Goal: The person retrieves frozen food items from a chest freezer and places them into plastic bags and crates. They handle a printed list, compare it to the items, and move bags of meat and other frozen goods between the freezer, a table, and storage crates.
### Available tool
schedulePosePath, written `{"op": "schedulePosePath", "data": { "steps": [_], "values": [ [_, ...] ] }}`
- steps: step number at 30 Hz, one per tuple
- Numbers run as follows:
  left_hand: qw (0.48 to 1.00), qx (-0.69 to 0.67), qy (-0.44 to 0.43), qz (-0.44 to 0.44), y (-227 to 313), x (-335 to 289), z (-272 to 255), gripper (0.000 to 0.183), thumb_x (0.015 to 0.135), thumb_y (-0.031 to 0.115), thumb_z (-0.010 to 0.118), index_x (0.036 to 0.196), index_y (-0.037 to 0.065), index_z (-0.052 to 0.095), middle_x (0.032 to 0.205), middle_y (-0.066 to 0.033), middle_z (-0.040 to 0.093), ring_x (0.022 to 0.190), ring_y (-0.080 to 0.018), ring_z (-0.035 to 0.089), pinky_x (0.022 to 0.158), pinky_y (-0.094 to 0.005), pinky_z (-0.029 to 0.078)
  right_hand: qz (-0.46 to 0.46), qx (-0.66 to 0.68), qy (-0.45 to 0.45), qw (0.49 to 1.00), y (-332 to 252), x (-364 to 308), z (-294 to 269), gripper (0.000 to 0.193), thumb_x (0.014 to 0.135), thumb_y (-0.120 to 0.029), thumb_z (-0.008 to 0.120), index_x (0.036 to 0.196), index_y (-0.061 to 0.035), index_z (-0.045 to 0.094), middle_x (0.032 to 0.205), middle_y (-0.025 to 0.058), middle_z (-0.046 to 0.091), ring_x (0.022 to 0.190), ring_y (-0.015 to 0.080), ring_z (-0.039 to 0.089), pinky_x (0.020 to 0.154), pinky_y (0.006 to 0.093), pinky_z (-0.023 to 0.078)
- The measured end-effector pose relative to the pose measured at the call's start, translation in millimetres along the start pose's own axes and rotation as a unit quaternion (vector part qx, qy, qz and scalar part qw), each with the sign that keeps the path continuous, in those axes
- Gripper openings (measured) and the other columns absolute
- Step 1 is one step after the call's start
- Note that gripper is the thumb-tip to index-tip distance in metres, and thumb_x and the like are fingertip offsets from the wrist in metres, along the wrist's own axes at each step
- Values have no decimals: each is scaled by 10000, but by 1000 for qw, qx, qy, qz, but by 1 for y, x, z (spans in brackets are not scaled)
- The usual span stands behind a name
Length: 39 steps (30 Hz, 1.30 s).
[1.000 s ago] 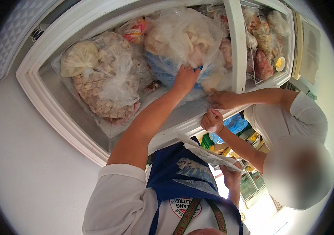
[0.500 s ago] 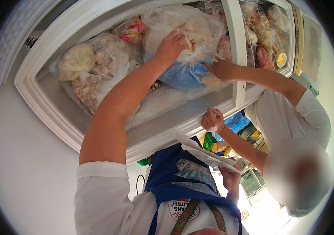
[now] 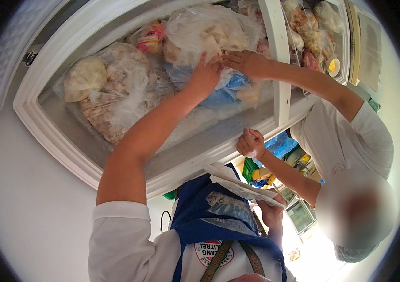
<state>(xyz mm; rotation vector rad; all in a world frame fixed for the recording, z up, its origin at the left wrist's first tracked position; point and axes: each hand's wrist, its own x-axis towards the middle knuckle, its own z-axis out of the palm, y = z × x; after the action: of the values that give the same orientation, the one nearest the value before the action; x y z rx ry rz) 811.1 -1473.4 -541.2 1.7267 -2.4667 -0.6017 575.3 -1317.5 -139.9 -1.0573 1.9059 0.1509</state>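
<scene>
My left hand reaches into a chest freezer, its fingers closed on the near edge of a large clear plastic bag with pale contents. A blue plastic bag lies partly under it. At the front of my blue apron, my right hand grips white papers. A co-worker's hand touches the same clear bag, right beside my left fingers. Their other hand, loosely curled, rests at the freezer's near rim.
Left in the freezer lies a big clear bag of pale brownish pieces with a small yellowish bag. Behind is a red and yellow packet. A white crossbar separates more bagged food. The co-worker stands at the right.
My left hand has drawn nearer and down, closing on the bag's edge. The co-worker's hand has moved from the blue bag up and left to the clear bag. My right hand still holds the papers.
</scene>
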Motion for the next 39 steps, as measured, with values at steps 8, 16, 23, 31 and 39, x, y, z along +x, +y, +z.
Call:
{"op": "schedulePosePath", "data": {
  "steps": [8,16,23,31,39],
  "values": [
    [989,-144,-1,-25,46,-3,21,514,960,134,588,1474,150,574,1181,-134,698,1233,-298,619,1251,-497,278,-33,3,-9,999,-11,-5,-1,76,917,-20,748,979,-9,706,891,55,717,843,125,645,777,309,519],
    [976,-174,80,-99,98,2,56,381,999,202,550,1352,246,685,1222,-177,669,1268,-377,577,1242,-563,261,-67,-23,17,997,-12,-8,-7,136,890,-6,764,1014,2,709,915,69,680,851,147,638,757,301,509],
    [960,-200,116,-157,109,0,47,384,949,213,645,1329,176,681,1232,-189,663,1299,-381,554,1239,-574,248,-73,-67,7,995,-13,-6,-26,253,909,14,735,1150,10,661,1084,107,704,1015,198,657,919,344,516],
    [785,-467,72,-400,99,37,52,363,867,191,726,1205,63,692,1056,-141,733,1049,-298,701,1085,-458,379,-107,-95,26,989,-45,-12,-14,155,881,-39,802,990,0,699,956,92,695,912,187,652,801,339,528],
    [953,-282,-56,-94,64,-16,19,184,847,199,722,986,86,764,963,-165,750,1026,-291,705,1040,-466,396,-124,-73,24,989,-25,-27,-30,100,890,27,723,986,6,702,867,56,689,783,149,647,704,300,516]
  ]
}}
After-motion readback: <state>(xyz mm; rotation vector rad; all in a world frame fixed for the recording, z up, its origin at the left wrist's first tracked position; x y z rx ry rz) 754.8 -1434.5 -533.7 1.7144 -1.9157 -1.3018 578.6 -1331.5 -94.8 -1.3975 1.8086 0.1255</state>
